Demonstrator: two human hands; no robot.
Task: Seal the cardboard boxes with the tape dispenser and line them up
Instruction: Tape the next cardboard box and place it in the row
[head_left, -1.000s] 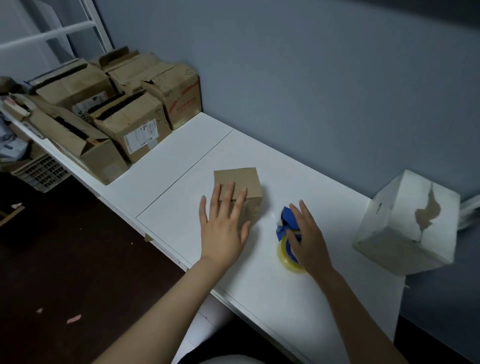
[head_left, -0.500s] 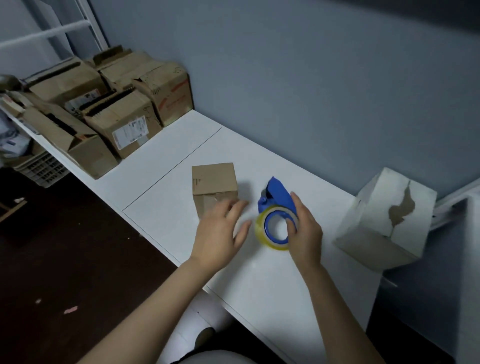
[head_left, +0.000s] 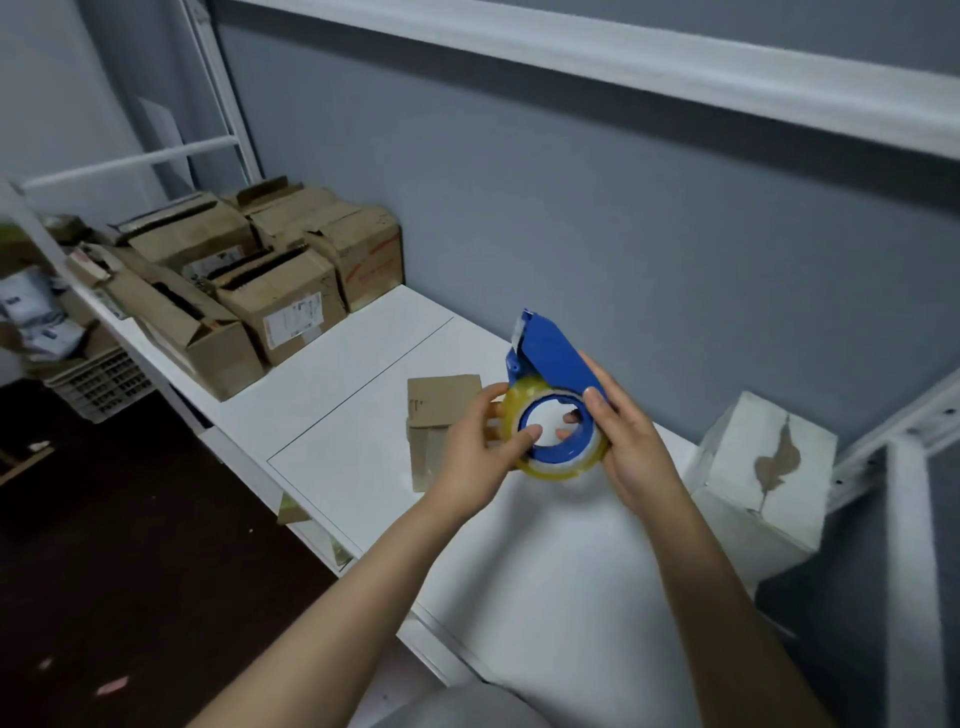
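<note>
A blue tape dispenser (head_left: 550, 364) with a yellowish roll of clear tape is held up above the white table (head_left: 363, 447). My right hand (head_left: 631, 447) grips its right side, thumb on the blue body and fingertips showing through the roll's core. My left hand (head_left: 480, 447) pinches the roll's left edge. A small brown cardboard box (head_left: 439, 402) stands on the table just behind my left hand, partly hidden by it.
A pile of larger worn cardboard boxes (head_left: 249, 291) fills the table's far left end. A white box with a torn patch (head_left: 769, 467) stands at the right by a white metal frame (head_left: 909, 519). A plastic crate (head_left: 98, 384) sits below left.
My right hand lifted the dispenser off the table. My left hand left the small box and came over to take hold of the tape roll. The view tilted upward.
</note>
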